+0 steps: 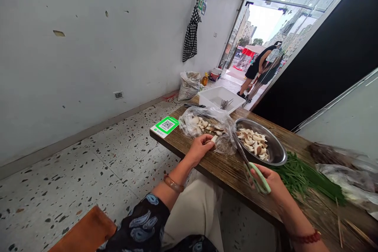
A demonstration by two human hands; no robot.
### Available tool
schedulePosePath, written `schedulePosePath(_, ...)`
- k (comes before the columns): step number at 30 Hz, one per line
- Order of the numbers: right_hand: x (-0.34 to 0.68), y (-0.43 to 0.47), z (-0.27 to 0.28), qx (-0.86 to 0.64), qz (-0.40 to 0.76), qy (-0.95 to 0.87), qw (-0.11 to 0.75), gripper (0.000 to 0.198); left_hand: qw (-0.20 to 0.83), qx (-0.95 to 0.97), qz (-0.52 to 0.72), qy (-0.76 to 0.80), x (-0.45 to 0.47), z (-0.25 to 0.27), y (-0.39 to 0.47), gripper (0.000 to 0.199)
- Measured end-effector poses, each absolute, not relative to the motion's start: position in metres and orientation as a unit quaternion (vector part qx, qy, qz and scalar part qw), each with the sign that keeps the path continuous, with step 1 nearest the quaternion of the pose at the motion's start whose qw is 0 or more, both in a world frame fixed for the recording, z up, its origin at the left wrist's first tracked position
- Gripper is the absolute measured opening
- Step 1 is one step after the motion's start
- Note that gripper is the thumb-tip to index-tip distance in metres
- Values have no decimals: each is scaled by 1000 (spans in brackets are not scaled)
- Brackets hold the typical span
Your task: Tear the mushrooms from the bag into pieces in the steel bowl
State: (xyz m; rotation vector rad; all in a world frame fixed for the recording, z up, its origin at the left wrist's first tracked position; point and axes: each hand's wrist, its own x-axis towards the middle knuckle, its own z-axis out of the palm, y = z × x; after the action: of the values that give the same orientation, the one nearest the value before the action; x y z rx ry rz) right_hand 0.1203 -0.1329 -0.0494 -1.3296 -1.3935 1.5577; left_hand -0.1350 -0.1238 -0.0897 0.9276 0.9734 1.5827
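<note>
A small pale piece of mushroom [214,139] is pinched in the fingers of my left hand [201,149], just above the table's near edge. My right hand [273,183] is closed round the light green handles of a pair of scissors [243,153], whose dark blades point up and away. Beyond my left hand lies an open clear plastic bag [189,124] with mushrooms [202,123] in it. To its right, a steel bowl [279,155] holds many cut mushroom pieces [253,141]. The bowl stands close beyond the scissors.
Green leafy vegetables [298,173] and plastic bags [348,169] lie on the wooden table [218,167] at right. A white tub [212,96] stands at the far end, a QR code card [167,126] at the left corner. A person [260,67] bends near the glass door.
</note>
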Motion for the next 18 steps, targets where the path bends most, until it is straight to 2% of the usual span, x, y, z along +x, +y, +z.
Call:
schedulePosePath(4,117,-144,-45,-453,702,-462,298,31,504,385,659,403,-136,-92,-123,23)
schedulePosePath(7,112,-150,-45,-437,743,-430,268,35,503,390,656,406,-136,-93,-123,22)
schedulePosePath(14,96,-156,-48,-399,757,-452,251,34,505,396,652,405,-136,-93,-122,21)
schedulePosePath(18,95,-156,-45,-429,727,-462,271,42,500,405,647,409,-137,-95,-122,22)
